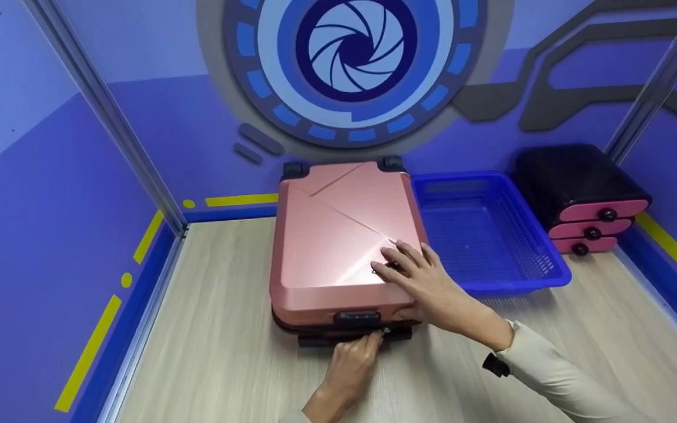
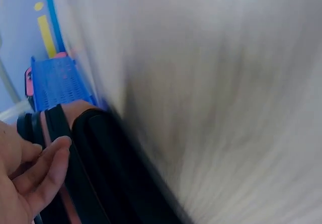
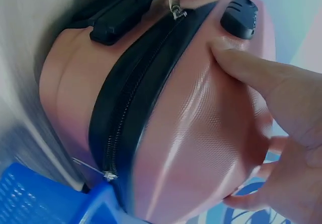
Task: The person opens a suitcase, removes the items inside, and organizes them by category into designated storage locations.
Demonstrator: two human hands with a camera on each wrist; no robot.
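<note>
A pink hard-shell suitcase [image 1: 338, 235] lies flat, its wheels toward the back wall and its handle side toward me. In the right wrist view, a black zipper [image 3: 133, 83] runs along that side. My left hand [image 1: 353, 364] pinches a metal zipper pull [image 3: 176, 7] below the black combination lock [image 1: 357, 319]. Another metal slider [image 3: 109, 175] shows at the zipper's corner end, close to the basket. My right hand [image 1: 426, 288] rests on the suitcase's near right corner, fingers spread over the lid and thumb [image 3: 241, 65] against the side near the lock.
A blue plastic basket [image 1: 559, 273] stands right beside the suitcase. Behind it on the right is a small black drawer box [image 1: 579, 176] with pink drawer fronts. Patterned blue walls [image 1: 156, 129] border the wooden tabletop [image 1: 215, 329].
</note>
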